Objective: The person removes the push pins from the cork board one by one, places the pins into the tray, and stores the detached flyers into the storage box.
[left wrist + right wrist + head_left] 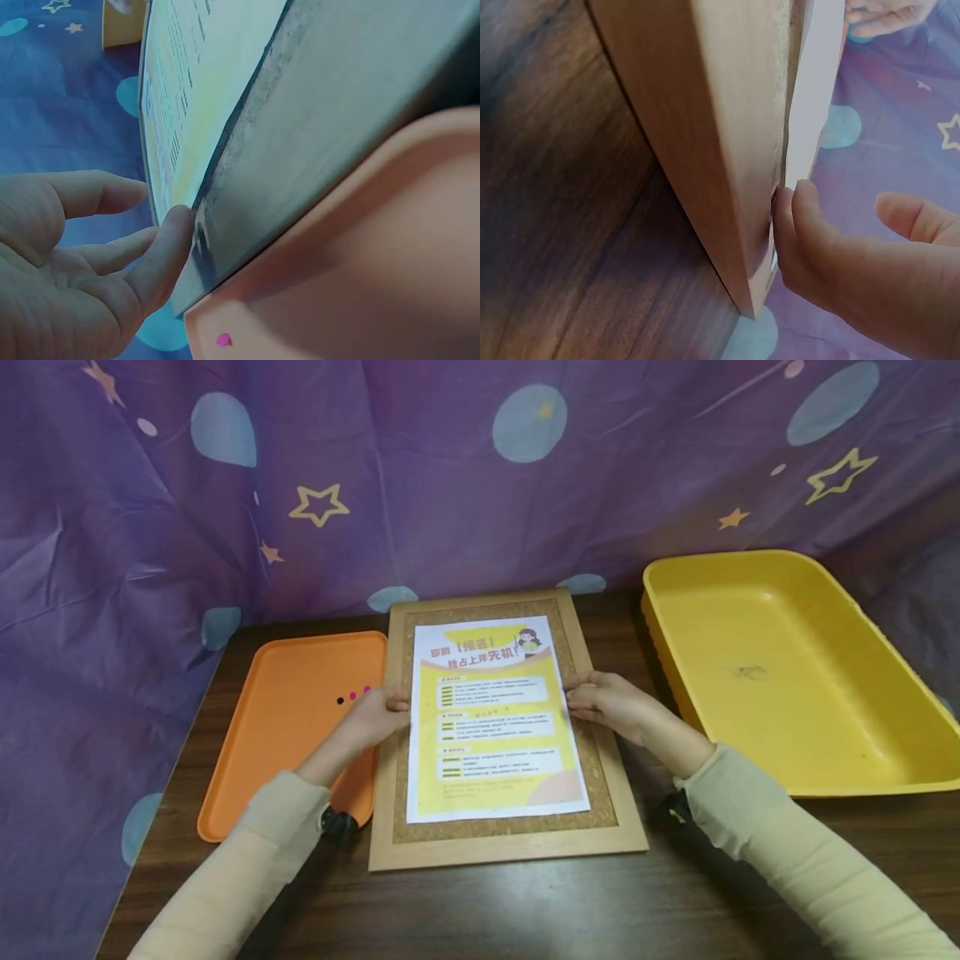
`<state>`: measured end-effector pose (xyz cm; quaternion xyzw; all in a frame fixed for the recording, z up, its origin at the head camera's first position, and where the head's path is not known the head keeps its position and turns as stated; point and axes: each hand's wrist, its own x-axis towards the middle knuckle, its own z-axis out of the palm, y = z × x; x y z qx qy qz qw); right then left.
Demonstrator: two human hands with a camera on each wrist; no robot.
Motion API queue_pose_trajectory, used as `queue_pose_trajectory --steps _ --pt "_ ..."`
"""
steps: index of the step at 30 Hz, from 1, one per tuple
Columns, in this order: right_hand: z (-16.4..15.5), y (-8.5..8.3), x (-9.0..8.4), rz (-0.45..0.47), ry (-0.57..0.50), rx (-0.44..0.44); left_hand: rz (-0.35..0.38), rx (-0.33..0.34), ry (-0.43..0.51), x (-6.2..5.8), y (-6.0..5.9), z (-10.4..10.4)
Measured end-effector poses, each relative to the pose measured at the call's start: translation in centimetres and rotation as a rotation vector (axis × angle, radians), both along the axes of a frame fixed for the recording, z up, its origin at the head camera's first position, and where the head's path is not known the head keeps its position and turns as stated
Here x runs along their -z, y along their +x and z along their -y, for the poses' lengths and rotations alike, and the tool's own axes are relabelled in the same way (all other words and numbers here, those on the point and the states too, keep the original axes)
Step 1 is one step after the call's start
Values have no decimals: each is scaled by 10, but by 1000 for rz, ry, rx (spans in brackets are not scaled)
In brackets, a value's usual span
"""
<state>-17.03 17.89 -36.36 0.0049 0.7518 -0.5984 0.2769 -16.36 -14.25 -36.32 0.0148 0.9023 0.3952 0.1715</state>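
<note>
A printed yellow-and-white poster (495, 739) lies on a wood-framed cork board (510, 852). At the poster's left edge is my left hand (381, 714), its fingertips touching the edge in the left wrist view, with one digit held apart from the others. My right hand (617, 703) touches the opposite edge. In the right wrist view two fingertips (804, 191) meet that edge, while the thumb (900, 214) stands away from it. Neither hand visibly pinches the paper.
Left of the board lies an orange tray (281, 735) with a few small round pieces, black (341, 700) and pink (352, 695). A deep yellow tub (765, 677) stands at the right. Purple patterned cloth (435, 510) hangs behind the dark wooden table (525, 910).
</note>
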Motion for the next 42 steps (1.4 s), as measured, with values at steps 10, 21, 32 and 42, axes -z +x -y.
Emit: queue_pose_trajectory --steps 10,21,32,42 --pt "1 -2 2 57 -86 37 80 -25 74 6 -5 2" --pt "8 -4 8 -30 111 20 73 -51 42 7 -5 2" --pt "11 -1 12 -87 153 24 120 -124 164 13 -6 -2" --pt "9 2 10 -134 196 30 56 -132 201 7 1 0"
